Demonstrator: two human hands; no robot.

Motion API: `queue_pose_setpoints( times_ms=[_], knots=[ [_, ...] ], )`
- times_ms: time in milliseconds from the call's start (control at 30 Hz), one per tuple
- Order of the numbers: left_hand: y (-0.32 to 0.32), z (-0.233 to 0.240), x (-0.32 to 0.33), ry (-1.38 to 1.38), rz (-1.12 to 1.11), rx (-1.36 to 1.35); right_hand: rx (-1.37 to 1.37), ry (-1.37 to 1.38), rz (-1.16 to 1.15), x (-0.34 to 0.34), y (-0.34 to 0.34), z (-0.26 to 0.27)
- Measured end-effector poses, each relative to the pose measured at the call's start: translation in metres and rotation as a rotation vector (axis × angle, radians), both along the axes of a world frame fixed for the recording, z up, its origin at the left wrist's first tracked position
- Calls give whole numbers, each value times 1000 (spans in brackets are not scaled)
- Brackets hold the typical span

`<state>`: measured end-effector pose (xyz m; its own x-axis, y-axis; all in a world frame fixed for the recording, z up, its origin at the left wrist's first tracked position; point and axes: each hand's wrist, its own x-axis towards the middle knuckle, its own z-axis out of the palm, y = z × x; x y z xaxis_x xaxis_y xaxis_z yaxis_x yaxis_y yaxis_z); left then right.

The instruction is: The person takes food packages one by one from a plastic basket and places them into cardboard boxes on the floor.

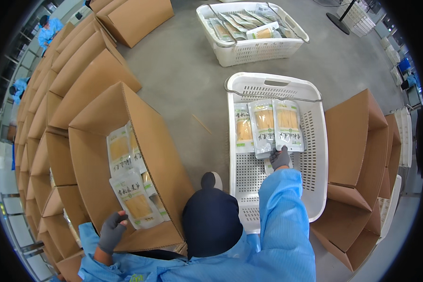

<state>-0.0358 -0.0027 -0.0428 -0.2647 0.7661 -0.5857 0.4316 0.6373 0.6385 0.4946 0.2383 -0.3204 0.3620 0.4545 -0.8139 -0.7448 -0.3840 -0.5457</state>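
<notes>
My right hand (280, 158), in a grey fingerless glove, grips the lower edge of a white plastic pouch (288, 123) whose window shows pale yellow strips of food. This pouch lies in a white perforated plastic basket (278, 209), overlapping a middle pouch (264, 120). Another pouch (244, 128) rests at the basket's left wall. My left hand (112, 231), gloved alike, is half-curled with nothing visible in it. It is at the lower left edge of a similar pouch (137, 201) inside an open cardboard box (88, 155); whether they touch is unclear. More pouches (120, 151) lie deeper in that box.
Another white basket (257, 51), full of pouches, stands on the grey floor ahead. Stacked open cardboard boxes (91, 88) line the left; others (349, 141) flank the basket on the right. A thin stick (201, 124) lies on the floor. People in blue (49, 30) are at far left.
</notes>
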Motion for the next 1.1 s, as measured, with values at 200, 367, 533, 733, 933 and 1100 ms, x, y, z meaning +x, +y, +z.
queue_pose_setpoints(
  times_ms=[200,367,533,733,933,1100],
  knots=[
    [12,18,26,-26,-126,30,187,-1047,353,31,29,32],
    [4,26,32,-115,-79,164,677,-528,366,5,-9,217],
    [31,38,80,-352,-294,385,977,-298,439,-24,-86,361],
    [56,75,179,-1039,-364,478,913,382,552,-132,-121,420],
    [27,72,152,-841,-100,397,841,585,760,-176,-140,369],
    [20,67,141,-845,332,656,733,-166,1402,-193,-171,340]
  ],
)
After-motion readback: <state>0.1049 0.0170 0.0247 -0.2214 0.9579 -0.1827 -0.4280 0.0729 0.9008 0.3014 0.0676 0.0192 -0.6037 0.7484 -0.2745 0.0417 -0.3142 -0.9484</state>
